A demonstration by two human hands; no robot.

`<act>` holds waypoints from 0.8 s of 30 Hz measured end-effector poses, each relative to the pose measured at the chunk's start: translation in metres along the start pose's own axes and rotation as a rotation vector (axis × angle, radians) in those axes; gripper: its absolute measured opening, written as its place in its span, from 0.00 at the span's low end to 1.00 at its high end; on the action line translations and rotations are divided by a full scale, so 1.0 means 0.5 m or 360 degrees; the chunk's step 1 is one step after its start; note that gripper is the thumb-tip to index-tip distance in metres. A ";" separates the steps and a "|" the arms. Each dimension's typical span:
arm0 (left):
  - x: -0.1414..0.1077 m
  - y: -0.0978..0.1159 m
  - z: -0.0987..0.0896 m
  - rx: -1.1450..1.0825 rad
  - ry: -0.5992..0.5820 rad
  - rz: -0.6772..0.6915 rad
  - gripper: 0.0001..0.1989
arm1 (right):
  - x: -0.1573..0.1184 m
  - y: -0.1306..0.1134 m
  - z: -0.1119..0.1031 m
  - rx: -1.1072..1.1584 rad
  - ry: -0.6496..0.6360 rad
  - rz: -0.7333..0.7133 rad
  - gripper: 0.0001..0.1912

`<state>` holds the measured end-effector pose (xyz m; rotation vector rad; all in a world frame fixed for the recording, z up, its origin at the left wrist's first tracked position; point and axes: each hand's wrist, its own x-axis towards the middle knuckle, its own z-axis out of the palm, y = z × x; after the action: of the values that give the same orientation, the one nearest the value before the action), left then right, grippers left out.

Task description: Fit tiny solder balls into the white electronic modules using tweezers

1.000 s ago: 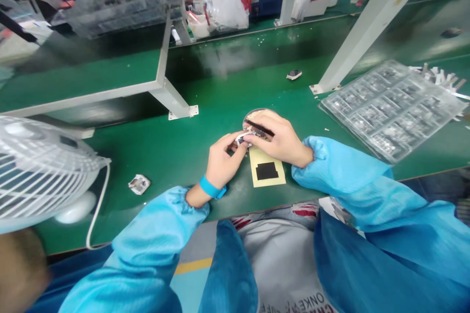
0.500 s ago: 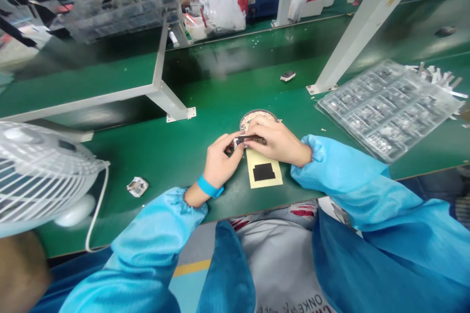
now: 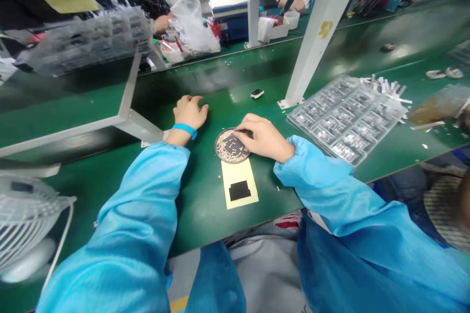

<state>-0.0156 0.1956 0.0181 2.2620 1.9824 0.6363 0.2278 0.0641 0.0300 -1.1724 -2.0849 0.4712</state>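
Observation:
My left hand [image 3: 191, 111] is stretched forward over the green table, fingers spread, with a blue band at the wrist; nothing shows in it. Right of it lies a round dish [image 3: 232, 145] filled with small beige and dark pieces. My right hand [image 3: 261, 136] is pinched round a thin dark tool [image 3: 245, 132] at the dish's upper right edge; the tool's tip is too small to make out. Partly under the dish is a yellow paper [image 3: 240, 204] bearing a black rectangular patch [image 3: 240, 190].
A clear compartment tray [image 3: 347, 120] stands at the right, beside white strips [image 3: 385, 89]. A small black-and-white part [image 3: 257, 93] lies behind the dish. White shelf posts [image 3: 306, 58] rise behind; a fan [image 3: 27, 225] is at the left. A person sits at the right.
My left hand has moved away from my right hand, forward and left, and opened; the small part held between them no longer shows. My right hand has come down over the dish. The view has shifted right.

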 end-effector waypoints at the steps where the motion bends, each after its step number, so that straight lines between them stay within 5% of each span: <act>1: 0.022 0.027 0.016 0.0014 -0.0015 0.0081 0.25 | 0.002 0.000 -0.003 0.0021 0.0052 -0.0019 0.12; 5: 0.076 0.165 0.091 -0.0074 -0.0240 0.0427 0.30 | 0.013 0.018 -0.017 -0.0132 0.0116 -0.0040 0.15; 8: 0.108 0.239 0.140 -0.0122 -0.0335 0.0433 0.33 | 0.021 0.043 -0.030 -0.0288 0.0096 -0.0024 0.16; 10: 0.126 0.258 0.156 -0.0368 -0.0367 0.0364 0.26 | 0.025 0.056 -0.040 -0.0341 0.0066 0.0032 0.16; 13: 0.129 0.250 0.142 -0.0912 -0.0435 0.0171 0.16 | 0.027 0.063 -0.057 -0.0376 -0.0009 0.0170 0.18; 16: 0.080 0.212 0.088 -0.1147 -0.0499 0.0023 0.18 | 0.028 0.064 -0.068 -0.0346 -0.0025 0.0306 0.21; 21: -0.097 0.120 -0.034 -0.2112 -0.0764 -0.0364 0.20 | 0.027 0.056 -0.068 0.0184 0.0161 0.0337 0.15; 24: -0.204 0.068 -0.078 -0.2317 -0.0776 -0.0478 0.19 | 0.017 0.039 -0.056 0.0656 0.0170 0.0279 0.14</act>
<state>-0.0058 0.0832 0.0380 1.0297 0.9299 0.9074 0.2563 0.0811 0.0410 -1.1064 -1.6954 0.8554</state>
